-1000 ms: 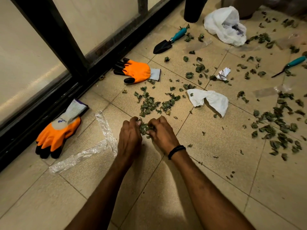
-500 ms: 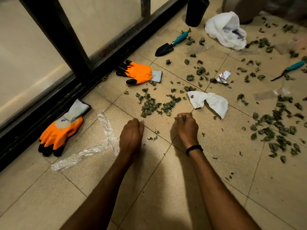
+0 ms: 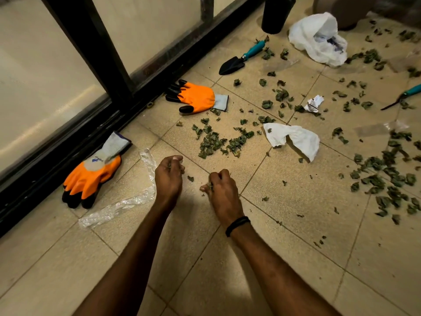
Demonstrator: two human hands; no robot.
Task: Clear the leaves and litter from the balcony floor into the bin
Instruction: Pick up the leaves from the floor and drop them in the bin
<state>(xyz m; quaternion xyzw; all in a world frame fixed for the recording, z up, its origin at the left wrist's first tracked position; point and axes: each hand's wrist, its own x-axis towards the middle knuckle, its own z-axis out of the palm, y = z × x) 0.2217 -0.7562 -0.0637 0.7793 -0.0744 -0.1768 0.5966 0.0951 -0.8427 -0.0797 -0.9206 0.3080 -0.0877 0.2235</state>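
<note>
Head view: near the leaf pile [image 3: 216, 142], the left hand [image 3: 168, 179] is curling tight round leaf scraps [image 3: 169, 165], and the right hand [image 3: 224, 195] is pinching more.

Left hand [image 3: 168, 179] and right hand [image 3: 225, 197] low over tiled floor [image 3: 303, 201], fingers [image 3: 217, 176] around leaf scraps [image 3: 210, 186]

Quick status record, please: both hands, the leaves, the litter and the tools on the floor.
right hand: pinches leaf scraps
left hand: fingers curled round leaf scraps
leaf pile: on the floor just beyond both hands
scattered leaves: across the floor at right
litter: plastic strip, tissue, crumpled paper, white bag
gloves: near glove and far glove, both orange, by the window frame
tools: trowel near the black container; second tool at right edge
black container: at top edge, possibly the bin
</note>
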